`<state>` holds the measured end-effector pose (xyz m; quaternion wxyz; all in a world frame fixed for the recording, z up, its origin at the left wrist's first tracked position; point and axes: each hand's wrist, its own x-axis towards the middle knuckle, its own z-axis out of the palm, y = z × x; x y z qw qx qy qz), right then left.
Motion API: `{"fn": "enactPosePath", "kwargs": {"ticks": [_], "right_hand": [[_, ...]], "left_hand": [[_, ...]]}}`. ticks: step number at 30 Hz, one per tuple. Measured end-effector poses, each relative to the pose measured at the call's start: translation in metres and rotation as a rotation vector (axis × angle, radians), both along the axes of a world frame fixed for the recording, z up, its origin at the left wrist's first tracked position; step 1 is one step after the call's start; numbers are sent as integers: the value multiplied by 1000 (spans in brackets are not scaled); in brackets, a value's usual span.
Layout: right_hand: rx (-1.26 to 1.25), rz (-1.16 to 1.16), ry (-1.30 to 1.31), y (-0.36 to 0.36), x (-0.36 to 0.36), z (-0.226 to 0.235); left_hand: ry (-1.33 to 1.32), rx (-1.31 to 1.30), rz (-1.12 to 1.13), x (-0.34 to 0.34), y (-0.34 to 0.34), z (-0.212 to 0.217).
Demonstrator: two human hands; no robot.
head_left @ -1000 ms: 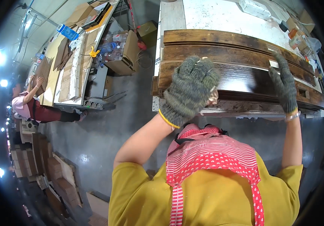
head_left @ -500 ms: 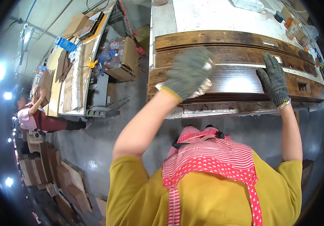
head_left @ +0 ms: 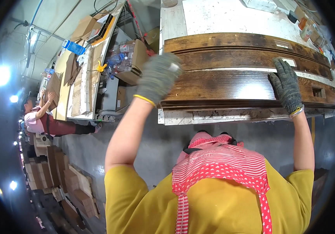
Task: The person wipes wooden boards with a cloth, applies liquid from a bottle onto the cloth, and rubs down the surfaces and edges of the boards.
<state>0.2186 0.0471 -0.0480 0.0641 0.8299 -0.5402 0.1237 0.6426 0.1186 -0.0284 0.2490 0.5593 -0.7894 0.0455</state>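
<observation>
A dark brown wooden board [head_left: 226, 84] with a glossy, grained face lies nearest me on the bench. My left hand [head_left: 159, 78], in a grey-green knit glove with a yellow cuff, is over its left end and smeared by motion. A whitish bit [head_left: 173, 67] shows at its fingers, part of a crumpled whitish piece; cloth or paper, I cannot tell. My right hand [head_left: 286, 86], gloved alike, rests flat on the board's right part, fingers stretched out, left of a rectangular cutout [head_left: 317, 92]. Two more brown boards, the middle one [head_left: 222, 58] and the far one [head_left: 222, 40], lie behind.
The boards lie on a white, stained bench [head_left: 218, 15]. Bottles and small items [head_left: 305, 33] stand at its far right. Leftward, across a grey floor [head_left: 136, 124], a second table [head_left: 60, 99] bears planks; a co-worker [head_left: 39, 117] handles a brown panel there. A carton of plastic bottles [head_left: 138, 58] stands between.
My left hand has swept leftward to the board's left end, the whitish piece going with it. My right hand stays on the board. The whole view has shifted slightly.
</observation>
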Motion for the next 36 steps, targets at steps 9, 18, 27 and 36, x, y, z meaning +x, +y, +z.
{"fn": "enactPosePath", "kwargs": {"ticks": [9, 18, 27, 36], "right_hand": [[-44, 13, 33, 3, 0, -1], [-11, 9, -71, 2, 0, 1], [-14, -2, -57, 6, 6, 7], [423, 85, -990, 36, 16, 1]], "left_hand": [[-54, 215, 553, 45, 39, 18], [-625, 226, 104, -34, 46, 26], [-649, 137, 84, -57, 42, 19], [1129, 310, 30, 24, 72, 49]]}}
